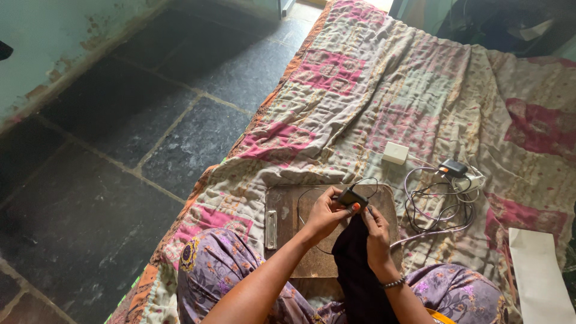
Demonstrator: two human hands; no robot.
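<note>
My left hand point(324, 213) pinches a small dark device point(350, 197) with a thin wire looping from it, held just above a brown clipboard point(285, 210). My right hand point(376, 229) meets it from the right, fingers closed on the top of a black cloth point(359, 269) that hangs down over my lap and touches the device. A beaded bracelet sits on my right wrist. The clipboard rests on my knees, its metal clip at the left edge.
I sit on a patchwork quilt point(372, 96) of pink and beige. On it lie a small white box point(395, 152), a tangle of cables with a black adapter point(452, 168), and a white sheet point(539, 273). Dark stone floor point(120, 150) lies left.
</note>
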